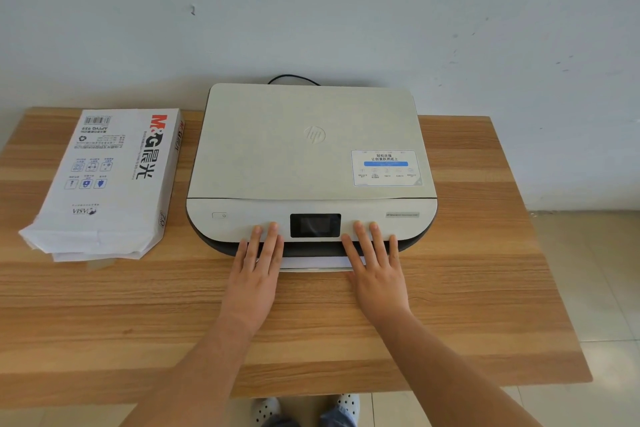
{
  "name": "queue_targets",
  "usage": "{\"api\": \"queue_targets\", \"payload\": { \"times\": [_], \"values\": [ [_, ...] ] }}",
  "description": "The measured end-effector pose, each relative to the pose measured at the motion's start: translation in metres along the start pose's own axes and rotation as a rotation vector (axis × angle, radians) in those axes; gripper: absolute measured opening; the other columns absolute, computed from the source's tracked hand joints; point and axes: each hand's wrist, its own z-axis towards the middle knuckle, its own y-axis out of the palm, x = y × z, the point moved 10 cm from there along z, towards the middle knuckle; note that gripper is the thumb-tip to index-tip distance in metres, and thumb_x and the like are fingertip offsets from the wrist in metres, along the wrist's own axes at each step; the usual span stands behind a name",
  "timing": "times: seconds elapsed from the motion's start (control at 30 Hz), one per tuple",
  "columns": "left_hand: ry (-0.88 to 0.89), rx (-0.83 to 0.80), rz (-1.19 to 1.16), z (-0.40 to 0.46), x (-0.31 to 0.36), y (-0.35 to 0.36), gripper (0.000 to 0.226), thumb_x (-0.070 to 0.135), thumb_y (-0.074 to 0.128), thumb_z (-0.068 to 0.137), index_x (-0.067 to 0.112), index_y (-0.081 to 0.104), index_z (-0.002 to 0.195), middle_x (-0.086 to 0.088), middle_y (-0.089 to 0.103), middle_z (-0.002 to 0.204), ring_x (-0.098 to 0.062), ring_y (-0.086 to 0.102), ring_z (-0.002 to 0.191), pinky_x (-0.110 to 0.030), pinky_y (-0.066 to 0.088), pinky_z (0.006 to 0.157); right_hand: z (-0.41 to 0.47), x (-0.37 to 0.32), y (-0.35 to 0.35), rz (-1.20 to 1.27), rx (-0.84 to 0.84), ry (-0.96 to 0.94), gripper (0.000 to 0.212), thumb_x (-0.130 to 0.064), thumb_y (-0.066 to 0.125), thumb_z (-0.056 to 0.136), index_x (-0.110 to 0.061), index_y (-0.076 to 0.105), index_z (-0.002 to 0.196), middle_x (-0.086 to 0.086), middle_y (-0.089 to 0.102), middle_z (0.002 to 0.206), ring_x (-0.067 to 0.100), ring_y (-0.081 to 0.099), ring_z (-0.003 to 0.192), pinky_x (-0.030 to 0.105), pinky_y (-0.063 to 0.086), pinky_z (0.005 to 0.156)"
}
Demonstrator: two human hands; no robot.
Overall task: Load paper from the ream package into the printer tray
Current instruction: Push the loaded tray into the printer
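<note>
A flat white printer (311, 149) sits in the middle of the wooden table (485, 288), lid down. A thin strip of white paper in the tray (317, 263) sticks out under its dark front edge. My left hand (256, 267) and my right hand (375, 267) lie flat with straight fingers over the two ends of that strip, fingertips reaching onto the printer's front panel on either side of the small dark screen (315, 225). The white ream package (107, 180) lies to the left of the printer, its near end torn open.
A black cable (294, 78) runs out behind the printer toward the grey wall. The table ends at the right over a tiled floor (588, 270). White clogs (266, 409) show below the table's near edge.
</note>
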Motion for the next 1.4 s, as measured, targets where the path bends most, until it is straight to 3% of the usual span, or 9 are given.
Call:
{"api": "queue_targets", "payload": {
  "times": [0.27,0.5,0.67,0.83,1.2,1.3,1.4],
  "values": [
    [0.001,0.062,-0.029,0.001,-0.003,-0.001,0.081,-0.011,0.021,0.072,0.010,0.004,0.148,-0.010,-0.016,0.158,-0.034,-0.006,0.145,-0.048,-0.001,0.115,0.001,-0.001,0.001,-0.003,0.057,0.004,0.085,-0.025,0.071,0.082,-0.018,0.021,0.150,0.010,-0.011,0.160,0.036,0.000,0.147,0.062,0.017,0.112],
    [-0.018,0.043,-0.035,0.004,-0.004,0.000,0.109,-0.016,0.062,0.064,0.011,-0.004,0.147,-0.010,-0.019,0.157,-0.033,-0.014,0.144,-0.048,-0.006,0.114,0.003,-0.002,0.003,-0.007,0.109,0.028,0.089,-0.017,0.074,0.074,-0.018,0.024,0.148,0.009,-0.014,0.160,0.035,-0.002,0.147,0.065,0.015,0.111],
    [-0.014,0.034,0.014,0.005,-0.005,0.007,0.118,-0.013,0.064,0.063,0.010,-0.016,0.147,-0.011,-0.020,0.157,-0.034,-0.014,0.144,-0.048,-0.008,0.114,0.004,-0.002,0.001,-0.003,0.164,0.023,0.090,-0.017,0.077,0.071,-0.019,0.027,0.146,0.007,-0.015,0.160,0.032,-0.008,0.147,0.064,0.013,0.110],
    [-0.018,0.009,0.027,0.007,-0.008,0.011,0.115,-0.015,0.065,0.061,0.010,-0.008,0.146,-0.010,-0.023,0.156,-0.033,-0.017,0.143,-0.049,-0.010,0.113,0.006,-0.002,0.001,-0.009,0.197,0.042,0.090,-0.011,0.074,0.068,-0.020,0.028,0.144,0.005,-0.019,0.159,0.030,-0.013,0.147,0.063,0.006,0.111],
    [-0.055,-0.052,0.024,0.010,-0.009,0.017,0.122,-0.011,0.071,0.059,0.012,-0.014,0.144,-0.009,-0.032,0.153,-0.031,-0.028,0.140,-0.047,-0.019,0.111,0.008,0.000,0.005,-0.008,0.284,0.071,0.084,-0.009,0.074,0.069,-0.022,0.033,0.141,0.002,-0.016,0.160,0.029,-0.012,0.147,0.061,0.002,0.113],
    [-0.051,-0.039,0.020,0.011,-0.010,0.018,0.121,-0.010,0.074,0.056,0.010,-0.004,0.146,-0.008,-0.030,0.154,-0.031,-0.025,0.141,-0.047,-0.013,0.112,0.008,0.001,0.002,0.006,0.362,0.070,0.066,-0.007,0.058,0.078,-0.023,0.035,0.138,0.001,-0.010,0.161,0.027,-0.008,0.148,0.061,0.004,0.114],
    [-0.036,-0.023,0.040,0.010,-0.009,0.018,0.120,-0.006,0.075,0.058,0.010,-0.005,0.145,-0.009,-0.033,0.153,-0.031,-0.028,0.140,-0.048,-0.005,0.112,0.008,0.001,0.002,0.027,0.393,0.084,0.072,-0.005,0.068,0.075,-0.023,0.036,0.137,0.006,0.011,0.158,0.027,-0.006,0.148,0.060,0.003,0.115]
  ]
}}
